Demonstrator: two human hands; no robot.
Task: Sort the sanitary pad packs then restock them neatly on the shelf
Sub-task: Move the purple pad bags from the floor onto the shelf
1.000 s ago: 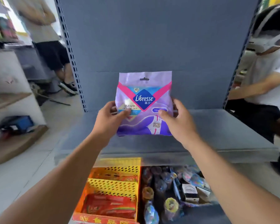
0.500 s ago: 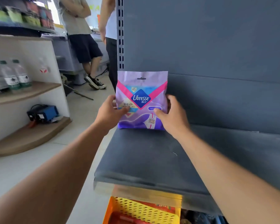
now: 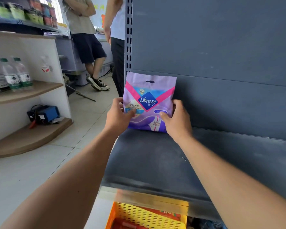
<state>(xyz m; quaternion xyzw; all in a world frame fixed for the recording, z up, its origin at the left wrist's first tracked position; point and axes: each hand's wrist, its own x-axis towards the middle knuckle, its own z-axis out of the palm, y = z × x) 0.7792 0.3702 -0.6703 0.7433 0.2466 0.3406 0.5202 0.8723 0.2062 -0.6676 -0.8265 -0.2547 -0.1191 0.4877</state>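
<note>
While both hands grip it, the pad pack [image 3: 149, 96] stands upright on the shelf [image 3: 149, 161].

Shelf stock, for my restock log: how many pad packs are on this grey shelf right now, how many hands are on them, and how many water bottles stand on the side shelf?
Pad packs: 1, the purple Libresse pack upright at the back left of the grey shelf
Hands holding it: 2, left hand and right hand
Water bottles: 2 clearly visible
Total: 5

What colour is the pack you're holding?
The Libresse pad pack is lilac-purple with pink V stripes and a blue logo diamond; head view.
</note>
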